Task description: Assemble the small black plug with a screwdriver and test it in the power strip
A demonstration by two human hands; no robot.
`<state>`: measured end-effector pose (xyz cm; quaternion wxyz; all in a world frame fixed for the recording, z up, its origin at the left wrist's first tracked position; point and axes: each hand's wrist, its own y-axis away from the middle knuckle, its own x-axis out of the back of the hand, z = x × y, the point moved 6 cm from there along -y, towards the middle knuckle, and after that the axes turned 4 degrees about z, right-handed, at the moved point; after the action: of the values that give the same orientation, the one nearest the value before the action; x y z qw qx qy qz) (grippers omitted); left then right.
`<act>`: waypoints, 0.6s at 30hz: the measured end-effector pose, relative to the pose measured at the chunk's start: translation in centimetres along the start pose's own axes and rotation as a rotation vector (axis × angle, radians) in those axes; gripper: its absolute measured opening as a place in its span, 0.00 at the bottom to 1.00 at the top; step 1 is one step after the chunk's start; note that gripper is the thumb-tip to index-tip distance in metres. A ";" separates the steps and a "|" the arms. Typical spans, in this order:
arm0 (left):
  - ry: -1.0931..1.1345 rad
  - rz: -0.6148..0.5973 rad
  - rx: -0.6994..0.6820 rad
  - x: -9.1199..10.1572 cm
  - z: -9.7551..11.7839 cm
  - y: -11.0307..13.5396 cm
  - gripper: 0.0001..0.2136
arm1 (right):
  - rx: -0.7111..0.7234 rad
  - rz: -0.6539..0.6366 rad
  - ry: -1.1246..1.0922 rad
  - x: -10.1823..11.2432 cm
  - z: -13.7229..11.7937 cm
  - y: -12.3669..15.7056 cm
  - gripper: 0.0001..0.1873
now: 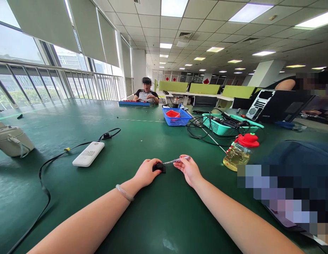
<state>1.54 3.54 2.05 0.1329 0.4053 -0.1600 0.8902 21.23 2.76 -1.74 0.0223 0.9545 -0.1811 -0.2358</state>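
My left hand [148, 170] is closed around a small black part [161, 167] on the green tabletop, thumb and fingers at its left side. What exactly the part is I cannot make out. In my right hand [189, 169] is a slim screwdriver [182, 159] with a clear purplish handle, pinched between thumb and fingers. Its thin metal shaft points left and its tip meets the top of the black part, or comes very close to it. A pale bangle circles my left wrist.
Left of my hands lie a white power bank [88, 154] and a black cable [46, 188], with a beige bag [12, 139] beyond. To the right stand a red-lidded bottle [236, 155], a blue basket [177, 122] and a teal basket [223, 130] of cables. A person [146, 93] sits at the far end.
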 end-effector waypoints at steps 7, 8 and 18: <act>0.009 0.003 0.020 0.1 -0.2 0.1 0.17 | -0.036 -0.037 -0.042 -0.1 0.0 -0.2 0.16; 0.013 0.006 0.022 0.1 -0.2 0.1 0.17 | -0.050 -0.068 -0.035 -0.1 0.0 -0.1 0.16; 0.033 0.012 0.032 -0.1 -0.6 0.2 0.18 | -0.073 -0.191 0.013 -0.6 -0.5 1.1 0.16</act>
<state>1.17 3.55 1.57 0.1239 0.3916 -0.1459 0.9000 20.62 1.93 -0.84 0.0357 0.9674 -0.0805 -0.2373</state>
